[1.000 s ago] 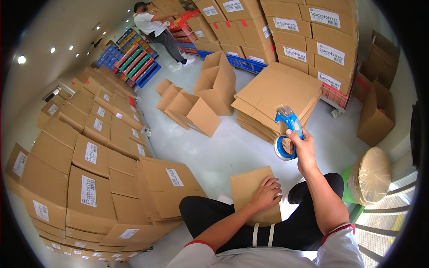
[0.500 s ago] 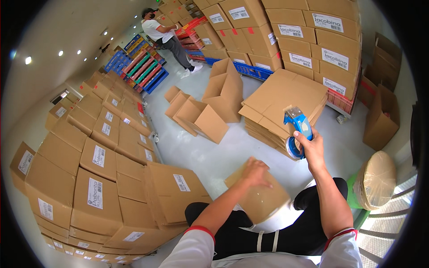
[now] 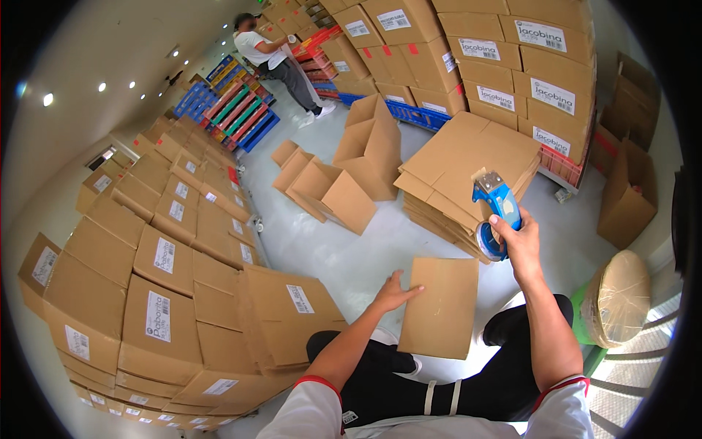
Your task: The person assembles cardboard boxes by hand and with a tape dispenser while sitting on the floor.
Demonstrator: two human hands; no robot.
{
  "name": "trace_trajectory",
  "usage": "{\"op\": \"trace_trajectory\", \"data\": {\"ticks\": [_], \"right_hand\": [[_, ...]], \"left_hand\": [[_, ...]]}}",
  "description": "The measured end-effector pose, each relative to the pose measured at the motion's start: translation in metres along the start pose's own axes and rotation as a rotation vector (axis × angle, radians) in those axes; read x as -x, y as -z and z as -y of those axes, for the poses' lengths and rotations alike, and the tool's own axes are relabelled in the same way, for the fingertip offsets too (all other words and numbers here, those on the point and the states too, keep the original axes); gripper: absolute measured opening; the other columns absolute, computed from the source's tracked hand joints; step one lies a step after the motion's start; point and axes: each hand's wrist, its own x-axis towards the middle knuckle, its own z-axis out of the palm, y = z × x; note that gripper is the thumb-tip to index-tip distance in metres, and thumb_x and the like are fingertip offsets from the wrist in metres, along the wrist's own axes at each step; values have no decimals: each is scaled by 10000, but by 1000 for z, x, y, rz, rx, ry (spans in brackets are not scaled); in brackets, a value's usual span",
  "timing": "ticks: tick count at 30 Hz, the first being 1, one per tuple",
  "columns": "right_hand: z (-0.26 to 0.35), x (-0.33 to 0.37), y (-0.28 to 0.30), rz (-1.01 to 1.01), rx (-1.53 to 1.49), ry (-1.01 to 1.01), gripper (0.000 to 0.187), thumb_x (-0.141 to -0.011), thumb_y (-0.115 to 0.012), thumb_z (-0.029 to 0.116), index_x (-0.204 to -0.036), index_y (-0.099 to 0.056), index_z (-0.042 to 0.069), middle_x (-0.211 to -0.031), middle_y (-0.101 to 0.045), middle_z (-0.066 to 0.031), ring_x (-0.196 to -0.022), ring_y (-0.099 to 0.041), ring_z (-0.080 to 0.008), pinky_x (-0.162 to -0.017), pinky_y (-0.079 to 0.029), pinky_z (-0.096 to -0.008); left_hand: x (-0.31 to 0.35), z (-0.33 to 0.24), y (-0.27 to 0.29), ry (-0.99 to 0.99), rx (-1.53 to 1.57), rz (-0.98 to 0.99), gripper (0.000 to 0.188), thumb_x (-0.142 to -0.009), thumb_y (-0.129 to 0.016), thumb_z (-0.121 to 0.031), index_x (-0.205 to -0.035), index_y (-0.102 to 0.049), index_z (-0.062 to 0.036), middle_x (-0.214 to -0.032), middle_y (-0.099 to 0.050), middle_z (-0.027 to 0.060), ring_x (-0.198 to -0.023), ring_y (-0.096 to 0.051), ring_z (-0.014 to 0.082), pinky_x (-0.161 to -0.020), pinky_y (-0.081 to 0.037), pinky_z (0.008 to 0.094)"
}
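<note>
A plain brown cardboard box (image 3: 440,311) stands on the floor between my feet, its rectangular face turned up. My left hand (image 3: 397,293) is at the box's left edge, fingers spread and thumb at the edge; whether it presses on the side I cannot tell. In my right hand (image 3: 521,238) is a blue tape dispenser (image 3: 499,201), held up to the right of the box with its metal head pointing away from me. The roll end of the dispenser hangs lower left of the grip.
Flattened cardboard sheets (image 3: 468,157) lie stacked ahead. Open empty boxes (image 3: 340,194) stand farther left. Labelled cartons (image 3: 164,293) line the left; a loaded pallet (image 3: 541,88) rises at the back right. A wrapped round drum (image 3: 618,300) is at my right. Another person (image 3: 267,58) stands far back.
The box has turned to sit straighter before me. My left hand has moved from on top of it to its left edge. The dispenser stays in my right hand, shifted slightly right.
</note>
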Motion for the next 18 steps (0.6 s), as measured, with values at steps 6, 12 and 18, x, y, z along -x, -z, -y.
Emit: {"op": "trace_trajectory", "data": {"ticks": [6, 12, 18], "right_hand": [[-1, -2, -8, -4, 33, 28, 559, -813, -827, 273, -1200, -623, -76, -932, -701, -118, -811, -658, -161, -759, -539, -314], [0, 1, -2, -15, 79, 9, 551, -812, -823, 265, -1193, -624, -81, -933, -705, -119, -802, -663, -161, -755, -545, -317], [-3, 5, 1, -28, 66, 27, 539, -815, -816, 262, -1190, -630, -77, -937, -710, -121, -828, -670, -165, -790, -545, -327]], "left_hand": [[-15, -69, -5, -435, 64, -318, 852, -883, -707, -499, -1515, -370, -37, -1542, -395, 220, -1443, -348, 371, -1164, -332, 458], [-4, -103, -51, -585, -326, -251, 788, -942, -574, -580, -1545, -370, -115, -1532, -420, 165, -1458, -325, 346, -1203, -139, 612], [20, -77, -64, -546, -315, -321, 793, -950, -558, -577, -1559, -351, -113, -1541, -411, 167, -1450, -329, 356, -1208, -116, 610]]}}
